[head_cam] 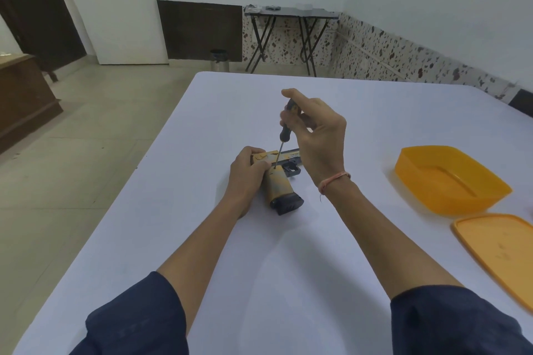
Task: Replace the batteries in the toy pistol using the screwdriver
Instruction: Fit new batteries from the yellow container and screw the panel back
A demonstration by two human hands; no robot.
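Note:
An orange and dark toy pistol (281, 187) lies on its side in the middle of the white table (202, 153), grip pointing toward me. My left hand (248, 173) grips the rear of its slide and holds it down. My right hand (314, 135) pinches the dark handle of a small screwdriver (284, 135) held nearly upright. The screwdriver's thin shaft runs down to the pistol body just above the grip, with its tip on the orange surface. No batteries are visible.
An open orange plastic box (450, 179) stands at the right of the table, with its flat orange lid (501, 251) lying in front of it near the right edge. Beyond the table are a folding table, a bin and tiled floor.

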